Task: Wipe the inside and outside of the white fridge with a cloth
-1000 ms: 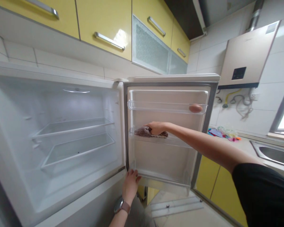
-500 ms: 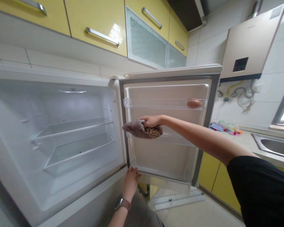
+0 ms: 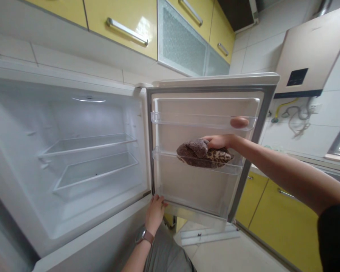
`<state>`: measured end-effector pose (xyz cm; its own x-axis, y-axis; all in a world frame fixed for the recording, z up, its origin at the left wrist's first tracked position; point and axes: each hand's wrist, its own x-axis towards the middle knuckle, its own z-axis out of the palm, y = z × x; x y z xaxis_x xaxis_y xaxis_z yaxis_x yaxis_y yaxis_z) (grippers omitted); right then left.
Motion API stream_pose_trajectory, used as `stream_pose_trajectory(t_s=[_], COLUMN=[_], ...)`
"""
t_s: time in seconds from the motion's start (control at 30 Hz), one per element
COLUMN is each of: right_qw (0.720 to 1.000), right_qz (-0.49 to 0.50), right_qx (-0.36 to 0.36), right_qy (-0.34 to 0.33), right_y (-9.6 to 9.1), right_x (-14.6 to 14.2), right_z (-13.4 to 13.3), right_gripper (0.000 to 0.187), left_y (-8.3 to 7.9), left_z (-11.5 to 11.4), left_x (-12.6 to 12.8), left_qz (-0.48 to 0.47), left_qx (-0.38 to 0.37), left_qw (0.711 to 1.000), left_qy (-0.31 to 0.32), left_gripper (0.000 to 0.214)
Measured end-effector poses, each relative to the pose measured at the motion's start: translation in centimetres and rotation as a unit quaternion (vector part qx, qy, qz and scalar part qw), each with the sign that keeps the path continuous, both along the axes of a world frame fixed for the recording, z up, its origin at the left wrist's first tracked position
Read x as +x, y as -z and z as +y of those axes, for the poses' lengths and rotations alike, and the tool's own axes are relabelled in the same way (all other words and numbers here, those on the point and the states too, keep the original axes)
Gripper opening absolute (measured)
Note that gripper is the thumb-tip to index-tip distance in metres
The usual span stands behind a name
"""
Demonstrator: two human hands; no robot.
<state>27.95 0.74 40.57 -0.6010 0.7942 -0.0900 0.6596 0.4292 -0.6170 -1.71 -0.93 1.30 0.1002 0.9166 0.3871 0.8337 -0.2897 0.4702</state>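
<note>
Plainly, we counted one brown cloth [image 3: 205,153], bunched up, at the middle rack [image 3: 166,154] of the open door [image 3: 187,185]. Our right hand [image 3: 219,141] was closed on it from above, fingers sunk in the plush; the nearer part showed a spotted pattern, and the lower part appeared to sit behind the rack's clear front. Our left hand [image 3: 155,213] touched the door's bottom edge beside the hinge side, fingers a little bent; whether they gripped the edge we could not tell. One watch [image 3: 141,235] on the left wrist.

One egg, reddish brown, in the upper rack [image 3: 181,119], near its far right end, just above our right hand. We noted two racks, upper and middle, both clear.

Inside the fridge [image 3: 82,211], to the left: two glass shelves [image 3: 90,142], one above the other, and one light [image 3: 88,100] in the ceiling.

Overhead we tallied three handles [image 3: 127,32] on the yellow cupboards [image 3: 99,11] and two frosted panes [image 3: 181,41]; right of the door, two more handles on the lower cupboards [image 3: 286,219]. One water heater [image 3: 314,49] hung on the tiled wall, one yellow hose [image 3: 282,107] beneath it.
</note>
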Motion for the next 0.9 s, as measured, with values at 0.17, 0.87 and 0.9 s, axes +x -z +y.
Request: stream_pose_trajectory(t_s=[0.17,0.87,0.9], right_qw=[0.950,0.766,0.763], right_qz=[-0.113,-0.399,-0.401], right_qx=[0.275,0.503,0.506], right_qy=[-0.094,0.032,0.025], right_y=[0.7,5.4,5.6], right_x=[-2.9,2.8,2.3], right_z=[-4.2,-9.6,-9.3], right_gripper=[0.061,0.067,0.067], left_y=[0.1,-1.3,-1.4], left_z=[-0.1,-0.9,-0.9], left_x=[0.2,2.1,2.2], left_qz=[-0.004,-0.001,0.001], left_qx=[-0.004,0.009,0.007], left_qw=[1.000,1.000,1.000], left_qy=[-0.001,-0.019,-0.020], left_gripper=[0.017,0.013,0.012])
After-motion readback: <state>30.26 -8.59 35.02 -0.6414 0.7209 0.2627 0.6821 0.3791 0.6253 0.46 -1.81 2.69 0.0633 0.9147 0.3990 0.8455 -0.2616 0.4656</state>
